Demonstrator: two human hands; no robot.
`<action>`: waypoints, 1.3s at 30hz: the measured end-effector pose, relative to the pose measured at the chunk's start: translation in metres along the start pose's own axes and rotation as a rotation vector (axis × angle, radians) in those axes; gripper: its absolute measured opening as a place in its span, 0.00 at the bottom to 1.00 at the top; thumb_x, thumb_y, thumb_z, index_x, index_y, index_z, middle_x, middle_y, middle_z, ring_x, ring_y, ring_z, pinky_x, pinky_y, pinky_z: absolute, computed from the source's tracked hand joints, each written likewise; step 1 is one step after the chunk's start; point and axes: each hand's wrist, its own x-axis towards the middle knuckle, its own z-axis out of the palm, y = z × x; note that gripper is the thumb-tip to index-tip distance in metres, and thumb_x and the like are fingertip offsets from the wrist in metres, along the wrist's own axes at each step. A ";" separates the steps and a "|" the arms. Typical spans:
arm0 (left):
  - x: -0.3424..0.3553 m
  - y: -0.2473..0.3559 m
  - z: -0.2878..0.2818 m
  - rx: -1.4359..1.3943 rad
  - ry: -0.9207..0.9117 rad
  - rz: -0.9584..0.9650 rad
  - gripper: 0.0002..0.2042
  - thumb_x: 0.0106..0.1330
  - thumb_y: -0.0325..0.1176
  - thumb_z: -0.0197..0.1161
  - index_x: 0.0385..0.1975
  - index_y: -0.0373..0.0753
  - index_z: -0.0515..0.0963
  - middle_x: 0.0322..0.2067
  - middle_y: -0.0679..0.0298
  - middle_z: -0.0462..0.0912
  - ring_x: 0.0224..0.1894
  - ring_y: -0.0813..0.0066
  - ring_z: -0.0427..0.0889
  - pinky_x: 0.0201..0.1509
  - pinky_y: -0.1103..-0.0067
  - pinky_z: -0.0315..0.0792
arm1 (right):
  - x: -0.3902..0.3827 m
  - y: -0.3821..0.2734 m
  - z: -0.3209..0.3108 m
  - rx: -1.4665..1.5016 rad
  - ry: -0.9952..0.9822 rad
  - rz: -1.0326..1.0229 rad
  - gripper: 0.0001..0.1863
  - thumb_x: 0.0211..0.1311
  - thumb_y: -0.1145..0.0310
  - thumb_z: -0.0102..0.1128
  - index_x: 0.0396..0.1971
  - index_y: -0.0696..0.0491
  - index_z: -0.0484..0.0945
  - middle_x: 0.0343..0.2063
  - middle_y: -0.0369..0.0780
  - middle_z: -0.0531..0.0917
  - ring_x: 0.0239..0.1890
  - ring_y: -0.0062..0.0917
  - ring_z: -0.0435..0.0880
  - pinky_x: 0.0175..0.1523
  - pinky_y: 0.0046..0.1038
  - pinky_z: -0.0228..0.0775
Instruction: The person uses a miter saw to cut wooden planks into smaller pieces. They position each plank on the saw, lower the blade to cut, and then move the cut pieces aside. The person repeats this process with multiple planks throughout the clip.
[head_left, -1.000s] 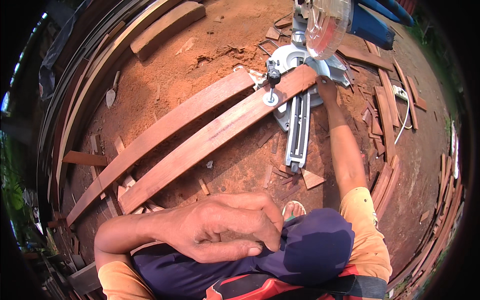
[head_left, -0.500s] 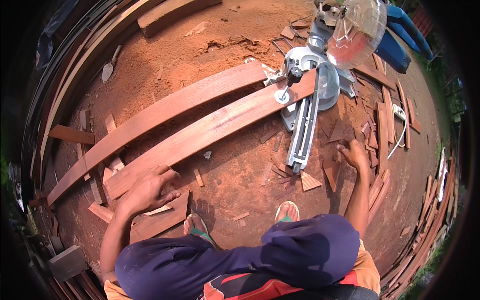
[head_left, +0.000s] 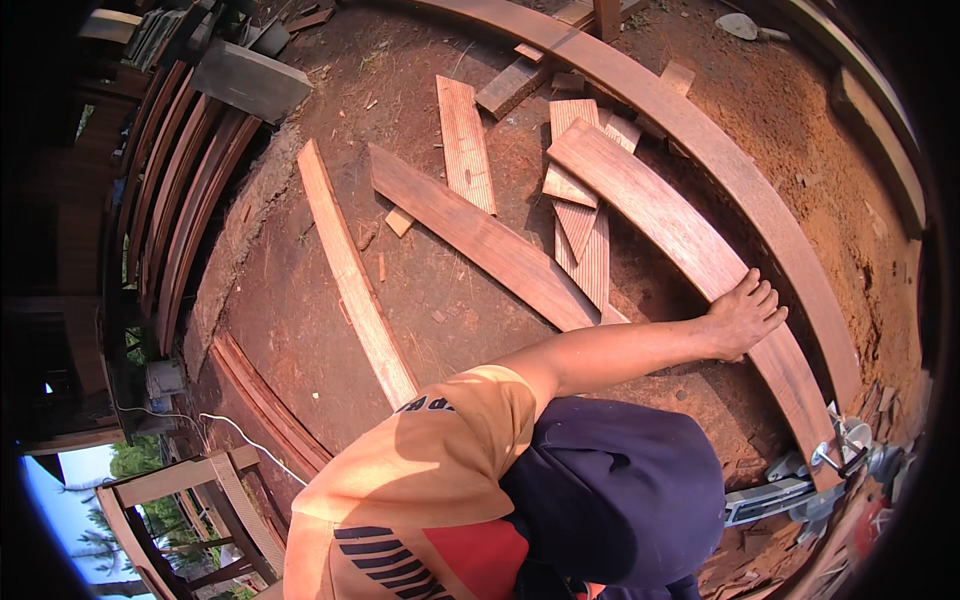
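My left hand (head_left: 745, 312) grips a reddish wooden plank (head_left: 640, 200) across its width, fingers wrapped toward its edge. The plank's lower right end is under the clamp (head_left: 826, 452) of a miter saw (head_left: 770, 500), which is mostly cut off at the lower right. A longer board (head_left: 751, 175) runs alongside, farther out. Offcuts and grooved pieces (head_left: 465, 135) lie beneath and beside the gripped plank. My right hand is out of view.
Loose planks (head_left: 355, 290) lie on the dirt floor. Stacked boards (head_left: 200, 200) and a grey block (head_left: 250, 80) stand at the left. A wooden frame (head_left: 170, 485) is at the lower left, near a white cable (head_left: 245, 437). A trowel (head_left: 740, 28) lies at the top right.
The view has swung sharply left, putting the saw at the lower right. My left hand has moved onto the plank and closed on it. My right hand has left the picture.
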 end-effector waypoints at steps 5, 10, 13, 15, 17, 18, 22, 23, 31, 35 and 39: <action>0.011 0.007 0.005 0.024 -0.004 0.033 0.46 0.56 0.54 0.72 0.72 0.37 0.65 0.66 0.45 0.70 0.71 0.46 0.65 0.76 0.44 0.47 | 0.013 0.031 -0.012 -0.048 -0.037 -0.010 0.25 0.80 0.47 0.48 0.54 0.56 0.75 0.21 0.36 0.73 0.20 0.19 0.69 0.24 0.26 0.59; 0.009 -0.002 0.006 -0.019 -0.020 -0.003 0.45 0.57 0.51 0.71 0.73 0.35 0.63 0.67 0.44 0.69 0.71 0.46 0.65 0.76 0.43 0.47 | 0.016 0.014 -0.024 -0.084 -0.058 -0.031 0.25 0.80 0.47 0.49 0.51 0.57 0.75 0.20 0.37 0.72 0.19 0.19 0.67 0.24 0.26 0.58; 0.011 0.000 0.011 -0.025 0.027 -0.016 0.43 0.57 0.50 0.71 0.71 0.35 0.65 0.67 0.45 0.69 0.71 0.47 0.65 0.76 0.44 0.48 | 0.016 0.005 -0.035 -0.104 -0.073 -0.041 0.25 0.80 0.47 0.49 0.50 0.57 0.75 0.20 0.37 0.72 0.19 0.19 0.66 0.24 0.26 0.56; 0.013 0.001 0.008 0.014 0.017 0.010 0.46 0.51 0.55 0.74 0.69 0.37 0.67 0.62 0.47 0.73 0.68 0.52 0.68 0.74 0.45 0.52 | 0.015 0.011 -0.033 -0.112 -0.089 -0.067 0.25 0.80 0.47 0.49 0.49 0.58 0.76 0.20 0.37 0.72 0.19 0.19 0.66 0.24 0.26 0.56; 0.021 -0.004 -0.010 -0.024 -0.124 0.066 0.49 0.47 0.59 0.76 0.69 0.38 0.68 0.60 0.49 0.74 0.65 0.54 0.70 0.72 0.46 0.55 | 0.018 0.020 -0.029 -0.115 -0.120 -0.149 0.25 0.80 0.47 0.49 0.48 0.58 0.76 0.19 0.37 0.71 0.19 0.19 0.65 0.24 0.27 0.55; 0.024 -0.008 0.002 -0.007 -0.016 0.090 0.53 0.38 0.68 0.78 0.64 0.39 0.74 0.54 0.52 0.78 0.59 0.56 0.75 0.68 0.49 0.61 | 0.020 0.019 -0.029 -0.123 -0.127 -0.240 0.25 0.80 0.47 0.49 0.47 0.58 0.76 0.19 0.37 0.71 0.19 0.19 0.65 0.23 0.27 0.54; 0.051 -0.035 0.002 -0.332 -0.247 0.098 0.60 0.27 0.86 0.67 0.55 0.37 0.81 0.45 0.55 0.88 0.51 0.52 0.86 0.57 0.57 0.75 | 0.029 0.015 -0.029 -0.033 -0.197 -0.183 0.23 0.79 0.49 0.52 0.43 0.59 0.74 0.20 0.38 0.71 0.19 0.20 0.66 0.24 0.27 0.55; 0.055 -0.036 0.004 -0.328 -0.280 0.088 0.59 0.28 0.86 0.67 0.52 0.37 0.83 0.44 0.55 0.89 0.49 0.53 0.87 0.55 0.59 0.77 | 0.029 0.020 -0.031 0.016 -0.213 -0.017 0.23 0.78 0.50 0.54 0.41 0.59 0.74 0.21 0.39 0.71 0.20 0.20 0.67 0.25 0.28 0.56; 0.056 -0.033 0.009 -0.354 -0.223 0.015 0.47 0.34 0.82 0.69 0.36 0.38 0.88 0.35 0.58 0.91 0.42 0.61 0.91 0.44 0.66 0.81 | 0.028 0.005 -0.047 -0.117 -0.247 -0.309 0.18 0.73 0.60 0.56 0.48 0.61 0.75 0.31 0.44 0.78 0.31 0.31 0.76 0.37 0.35 0.67; 0.064 -0.031 0.008 -0.365 -0.276 0.020 0.49 0.31 0.85 0.67 0.37 0.40 0.90 0.40 0.57 0.91 0.47 0.60 0.90 0.51 0.65 0.80 | 0.025 0.002 -0.055 -0.162 -0.333 -0.544 0.17 0.71 0.65 0.57 0.52 0.62 0.75 0.36 0.47 0.81 0.37 0.36 0.81 0.43 0.38 0.73; 0.067 -0.029 0.021 -0.353 -0.271 -0.014 0.47 0.32 0.83 0.68 0.37 0.41 0.90 0.39 0.57 0.91 0.47 0.60 0.90 0.51 0.65 0.80 | 0.014 -0.015 -0.063 -0.133 -0.280 -0.366 0.18 0.73 0.60 0.57 0.49 0.61 0.76 0.32 0.45 0.80 0.30 0.32 0.79 0.35 0.36 0.70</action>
